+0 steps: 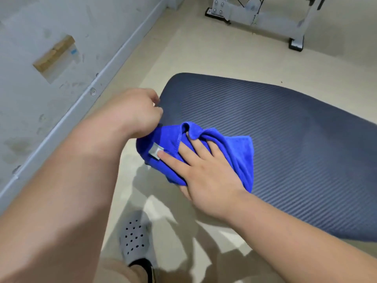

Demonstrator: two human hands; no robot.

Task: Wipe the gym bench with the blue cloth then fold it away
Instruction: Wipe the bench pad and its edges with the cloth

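Note:
The blue cloth (234, 156) lies bunched on the near left edge of the gym bench pad (275, 129), a dark grey-blue ribbed cushion. A small white label shows on the cloth's left part, which hangs over the pad's edge. My right hand (204, 172) lies flat on the cloth, fingers spread, pressing it down. My left hand (132, 113) is curled at the cloth's left corner, fingers closed on the fabric beside the pad's rim.
A white wall with a taped patch (55, 58) and baseboard (85, 97) runs along the left. Pale floor (204, 48) surrounds the bench. A grey metal machine frame (265, 19) stands at the back right. My foot in a grey perforated clog (135, 240) is below.

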